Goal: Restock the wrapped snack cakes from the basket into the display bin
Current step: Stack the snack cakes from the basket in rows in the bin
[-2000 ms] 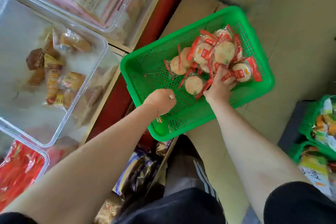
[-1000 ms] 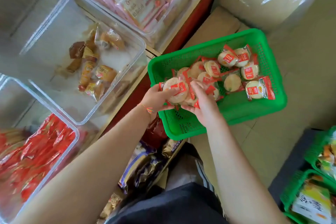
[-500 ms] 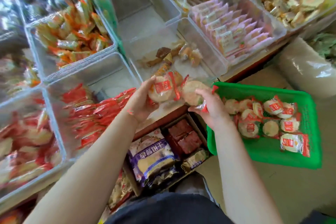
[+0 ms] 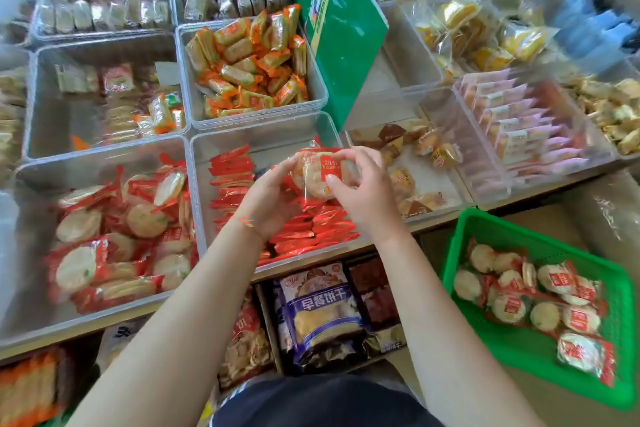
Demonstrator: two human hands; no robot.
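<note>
Above the red-wrapper display bin (image 4: 207, 191): snack cakes (image 4: 320, 175), face-up, clasped between left hand (image 4: 270, 199) and right hand (image 4: 363, 194); bin directly beneath, basket (image 4: 460, 236) lower right. Cake count possibly two; blurred.

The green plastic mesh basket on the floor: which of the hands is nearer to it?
Right. The right hand is up-left of the green plastic mesh basket, over the clear display bin; the left hand is farther left.

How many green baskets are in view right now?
1: the green basket sits low on the right, below the shelf edge, holding wrapped snack cakes. Others may lie outside the frame.
</note>
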